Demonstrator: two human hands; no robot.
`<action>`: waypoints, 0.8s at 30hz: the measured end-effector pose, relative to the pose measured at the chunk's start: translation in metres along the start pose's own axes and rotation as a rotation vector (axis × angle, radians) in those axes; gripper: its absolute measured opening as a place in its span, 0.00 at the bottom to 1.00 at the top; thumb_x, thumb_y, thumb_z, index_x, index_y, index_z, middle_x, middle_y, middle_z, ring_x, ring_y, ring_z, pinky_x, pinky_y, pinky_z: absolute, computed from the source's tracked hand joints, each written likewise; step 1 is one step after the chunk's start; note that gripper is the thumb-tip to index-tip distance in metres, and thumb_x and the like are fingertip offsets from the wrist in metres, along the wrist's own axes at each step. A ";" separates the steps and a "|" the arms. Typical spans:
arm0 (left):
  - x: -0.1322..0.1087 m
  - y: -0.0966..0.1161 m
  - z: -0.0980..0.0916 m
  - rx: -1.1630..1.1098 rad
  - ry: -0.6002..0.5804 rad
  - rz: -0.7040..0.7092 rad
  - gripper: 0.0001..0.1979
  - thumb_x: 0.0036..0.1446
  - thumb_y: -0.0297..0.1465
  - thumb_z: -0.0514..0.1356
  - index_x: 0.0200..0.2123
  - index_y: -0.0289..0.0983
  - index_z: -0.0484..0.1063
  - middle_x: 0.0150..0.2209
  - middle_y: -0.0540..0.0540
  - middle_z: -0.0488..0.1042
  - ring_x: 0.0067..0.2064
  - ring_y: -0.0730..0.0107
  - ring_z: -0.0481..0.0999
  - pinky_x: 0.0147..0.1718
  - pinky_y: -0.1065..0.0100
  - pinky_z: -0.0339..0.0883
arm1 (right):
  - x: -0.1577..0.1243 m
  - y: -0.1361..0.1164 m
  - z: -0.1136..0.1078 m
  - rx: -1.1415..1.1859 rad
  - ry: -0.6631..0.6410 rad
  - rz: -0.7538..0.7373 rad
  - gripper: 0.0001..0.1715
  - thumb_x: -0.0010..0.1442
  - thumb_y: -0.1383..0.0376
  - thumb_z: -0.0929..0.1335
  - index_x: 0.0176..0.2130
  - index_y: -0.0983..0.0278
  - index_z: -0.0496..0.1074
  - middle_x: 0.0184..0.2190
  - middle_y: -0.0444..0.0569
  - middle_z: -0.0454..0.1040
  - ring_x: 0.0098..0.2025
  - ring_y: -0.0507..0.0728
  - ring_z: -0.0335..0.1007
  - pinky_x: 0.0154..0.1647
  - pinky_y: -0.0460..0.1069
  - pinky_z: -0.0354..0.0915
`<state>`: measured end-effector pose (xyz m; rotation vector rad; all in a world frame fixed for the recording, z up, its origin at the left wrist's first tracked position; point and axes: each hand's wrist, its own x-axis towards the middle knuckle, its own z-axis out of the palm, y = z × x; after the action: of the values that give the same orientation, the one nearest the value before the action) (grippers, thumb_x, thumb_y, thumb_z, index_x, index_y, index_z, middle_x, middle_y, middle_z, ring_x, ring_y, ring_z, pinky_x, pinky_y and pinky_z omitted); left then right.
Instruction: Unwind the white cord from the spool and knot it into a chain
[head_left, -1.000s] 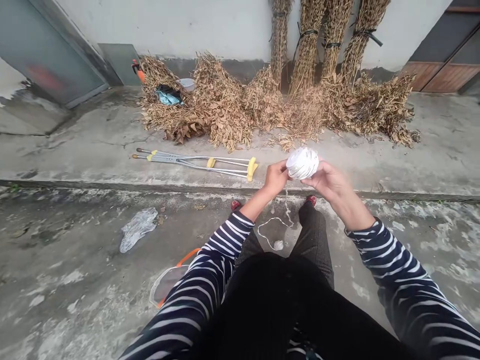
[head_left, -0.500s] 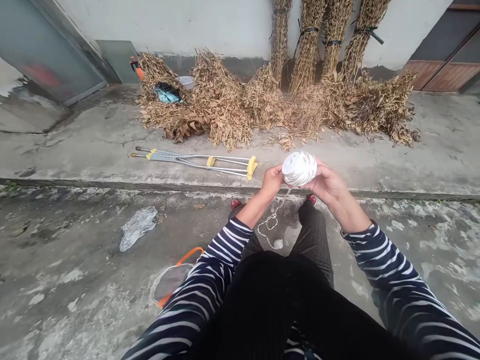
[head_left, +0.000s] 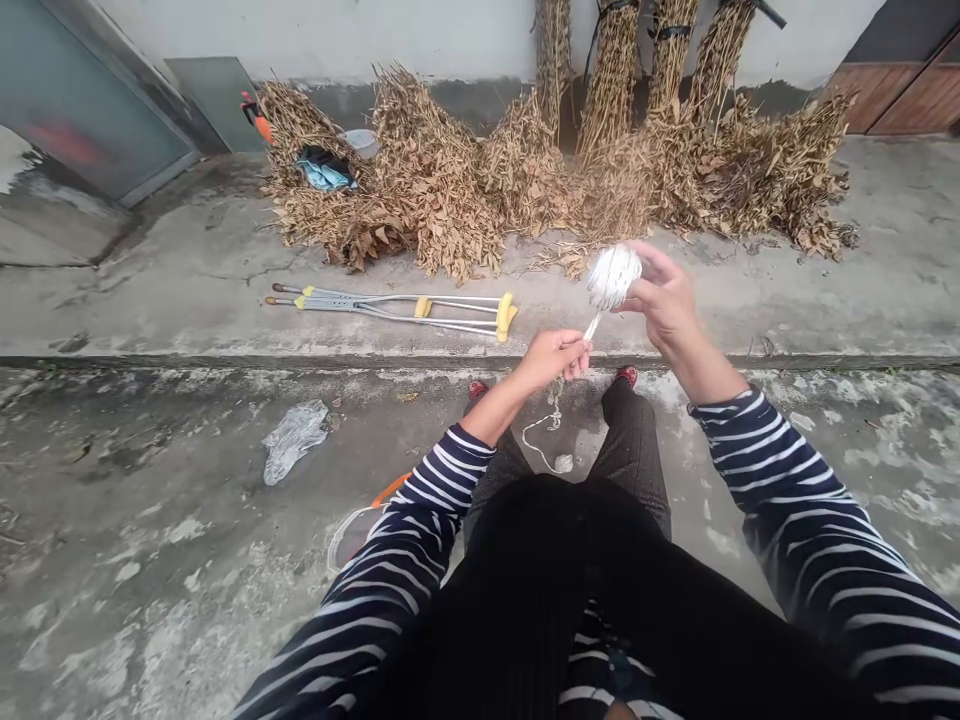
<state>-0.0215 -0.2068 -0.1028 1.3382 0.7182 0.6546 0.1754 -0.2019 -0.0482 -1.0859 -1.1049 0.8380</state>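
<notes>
My right hand is closed round a white ball of string, held up in front of me. A strand runs from the ball down to my left hand, which pinches the string just below it. The loose end hangs in a loop to the concrete between my feet. Both arms wear dark sleeves with white stripes.
A pair of metal crutches with yellow pads lies on the raised concrete step. Heaps and tied bundles of dried brown plants lean on the far wall. A crumpled plastic bag and an orange-rimmed clear item lie at my left.
My right hand lifted the ball up and to the right. My left hand came off the ball, dropped lower and drew a strand out between the two hands.
</notes>
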 end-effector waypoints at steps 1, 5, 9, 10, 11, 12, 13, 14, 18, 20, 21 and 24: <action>-0.001 0.003 -0.002 0.037 -0.044 -0.022 0.10 0.62 0.30 0.64 0.28 0.32 0.74 0.22 0.49 0.75 0.19 0.80 0.70 0.18 0.77 0.60 | 0.005 0.002 -0.001 -0.059 0.029 -0.085 0.30 0.44 0.66 0.76 0.49 0.54 0.78 0.54 0.47 0.77 0.52 0.62 0.74 0.46 0.61 0.77; -0.006 0.017 -0.008 0.086 -0.115 -0.031 0.09 0.61 0.30 0.63 0.28 0.32 0.74 0.21 0.50 0.75 0.18 0.82 0.69 0.19 0.77 0.60 | 0.012 0.011 -0.006 -0.294 0.054 -0.284 0.28 0.43 0.67 0.75 0.47 0.55 0.79 0.53 0.47 0.77 0.58 0.65 0.70 0.61 0.64 0.70; -0.007 0.032 -0.019 0.204 -0.197 -0.030 0.10 0.60 0.30 0.65 0.27 0.32 0.74 0.21 0.48 0.75 0.19 0.80 0.69 0.20 0.75 0.61 | 0.005 0.020 -0.008 -0.410 -0.028 -0.303 0.28 0.45 0.68 0.74 0.48 0.54 0.80 0.57 0.49 0.75 0.59 0.66 0.69 0.59 0.64 0.70; -0.005 0.036 -0.024 0.249 -0.216 -0.034 0.11 0.60 0.31 0.65 0.26 0.32 0.74 0.21 0.47 0.75 0.19 0.79 0.70 0.21 0.75 0.61 | 0.002 0.022 -0.008 -0.416 -0.035 -0.309 0.29 0.45 0.68 0.74 0.48 0.54 0.80 0.57 0.49 0.75 0.59 0.66 0.68 0.58 0.63 0.71; -0.004 0.040 -0.028 0.294 -0.224 -0.030 0.12 0.60 0.31 0.64 0.26 0.32 0.74 0.21 0.46 0.75 0.19 0.78 0.70 0.21 0.74 0.61 | 0.000 0.024 -0.009 -0.418 -0.046 -0.311 0.29 0.45 0.68 0.74 0.48 0.55 0.80 0.57 0.49 0.75 0.59 0.66 0.68 0.57 0.63 0.71; -0.001 0.045 -0.033 0.343 -0.219 -0.011 0.12 0.61 0.32 0.64 0.25 0.33 0.74 0.22 0.46 0.76 0.20 0.78 0.71 0.21 0.74 0.60 | -0.001 0.025 -0.009 -0.417 -0.065 -0.305 0.29 0.44 0.69 0.74 0.48 0.55 0.80 0.57 0.50 0.75 0.58 0.66 0.69 0.56 0.62 0.71; 0.002 0.049 -0.038 0.398 -0.206 0.019 0.13 0.61 0.32 0.64 0.25 0.33 0.75 0.22 0.47 0.76 0.20 0.77 0.71 0.22 0.74 0.61 | -0.003 0.027 -0.010 -0.416 -0.091 -0.289 0.29 0.44 0.69 0.73 0.48 0.55 0.80 0.57 0.50 0.74 0.57 0.66 0.69 0.54 0.61 0.72; 0.005 0.053 -0.042 0.461 -0.189 0.055 0.12 0.60 0.32 0.64 0.25 0.33 0.75 0.21 0.48 0.75 0.21 0.77 0.72 0.24 0.74 0.61 | -0.005 0.029 -0.010 -0.415 -0.125 -0.262 0.29 0.43 0.69 0.73 0.48 0.56 0.80 0.57 0.50 0.74 0.56 0.65 0.70 0.51 0.59 0.73; 0.019 0.063 -0.052 0.639 -0.044 0.217 0.10 0.53 0.26 0.69 0.21 0.34 0.75 0.18 0.50 0.68 0.30 0.68 0.75 0.35 0.69 0.64 | -0.015 0.034 -0.010 -0.403 -0.239 -0.131 0.31 0.41 0.69 0.71 0.48 0.58 0.80 0.59 0.52 0.72 0.52 0.63 0.70 0.36 0.51 0.70; 0.026 0.064 -0.051 0.634 0.058 0.301 0.10 0.52 0.23 0.69 0.21 0.35 0.74 0.19 0.49 0.66 0.38 0.60 0.78 0.41 0.66 0.64 | -0.018 0.034 -0.009 -0.398 -0.280 -0.093 0.33 0.40 0.69 0.71 0.49 0.59 0.80 0.58 0.52 0.72 0.51 0.62 0.69 0.35 0.49 0.68; 0.029 0.064 -0.050 0.642 0.088 0.347 0.10 0.53 0.23 0.68 0.22 0.35 0.74 0.20 0.48 0.66 0.41 0.57 0.78 0.43 0.65 0.64 | -0.019 0.034 -0.009 -0.393 -0.302 -0.079 0.33 0.40 0.69 0.70 0.49 0.60 0.79 0.57 0.52 0.72 0.50 0.61 0.69 0.37 0.50 0.69; 0.034 0.065 -0.045 0.787 0.046 0.475 0.10 0.57 0.26 0.65 0.23 0.36 0.74 0.24 0.47 0.69 0.42 0.59 0.78 0.44 0.65 0.64 | -0.020 0.029 -0.009 -0.340 -0.366 -0.028 0.33 0.40 0.70 0.71 0.49 0.61 0.79 0.51 0.50 0.77 0.50 0.61 0.70 0.53 0.56 0.69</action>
<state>-0.0359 -0.1442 -0.0451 2.2685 0.7286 0.8155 0.1788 -0.2151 -0.0823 -1.2209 -1.6099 0.8671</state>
